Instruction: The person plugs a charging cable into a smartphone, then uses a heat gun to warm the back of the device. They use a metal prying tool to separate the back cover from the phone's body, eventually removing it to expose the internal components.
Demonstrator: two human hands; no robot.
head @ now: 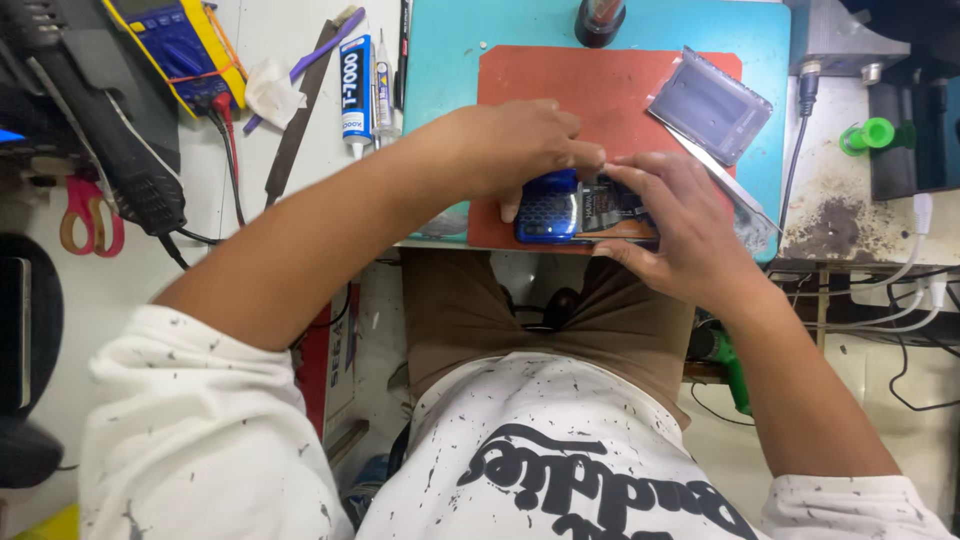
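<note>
Blue, dimple-backed small phone (552, 212) lies at the near edge of the red rubber mat (560, 85) on the bench, where both hands reach it. Left hand (515, 145) pins it; right hand (680, 225) fingers (632, 172) pinch closed around its opened end.

White workbench (270, 140), stained at right, teal mat (440, 60), possibly pale tiled floor (890, 360)

Blue phone (549, 212) half hidden under my left hand (520, 145) and right hand (680, 225), my fingertips masking its open middle, yellow multimeter (180, 45) cut by the top edge, scissors (90, 215) partly hidden
</note>
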